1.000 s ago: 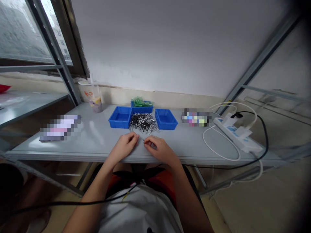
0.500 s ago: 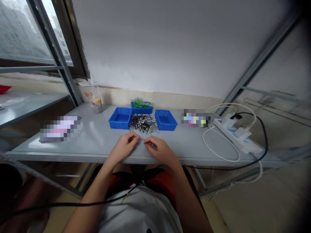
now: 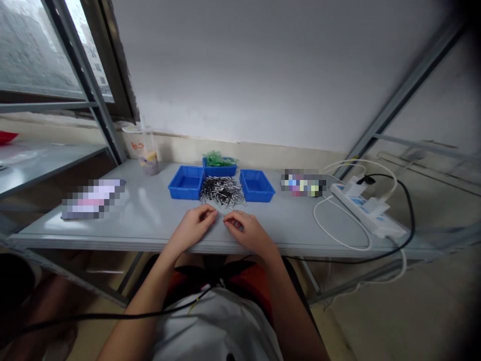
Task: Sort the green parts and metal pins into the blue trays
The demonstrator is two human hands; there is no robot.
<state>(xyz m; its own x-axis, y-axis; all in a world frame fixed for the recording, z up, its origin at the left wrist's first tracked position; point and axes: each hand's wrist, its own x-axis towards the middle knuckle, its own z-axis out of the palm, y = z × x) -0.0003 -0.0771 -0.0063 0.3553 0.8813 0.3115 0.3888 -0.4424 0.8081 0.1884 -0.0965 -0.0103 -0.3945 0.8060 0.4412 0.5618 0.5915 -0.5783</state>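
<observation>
My left hand point(image 3: 195, 223) rests on the grey table with its fingers curled and the thumb against the index finger. Facing it, my right hand point(image 3: 244, 226) is curled in a similar pinch, a small gap between the two. Whether either holds something tiny cannot be made out. Just beyond my fingertips lies a heap of thin silver and black metal pins point(image 3: 222, 191), like screws or nails. A blue tray point(image 3: 187, 183) stands left of the heap and another blue tray point(image 3: 257, 185) right of it. Behind, a third blue tray point(image 3: 220, 171) holds green plastic pieces point(image 3: 218, 159).
A plastic drink cup point(image 3: 148, 158) stands at the back left, behind a blurred flat object point(image 3: 93, 199). To the right are another blurred object point(image 3: 303, 184), a white power strip point(image 3: 368, 210) and looping cables point(image 3: 340, 240). A wall point(image 3: 244, 75) closes off the back.
</observation>
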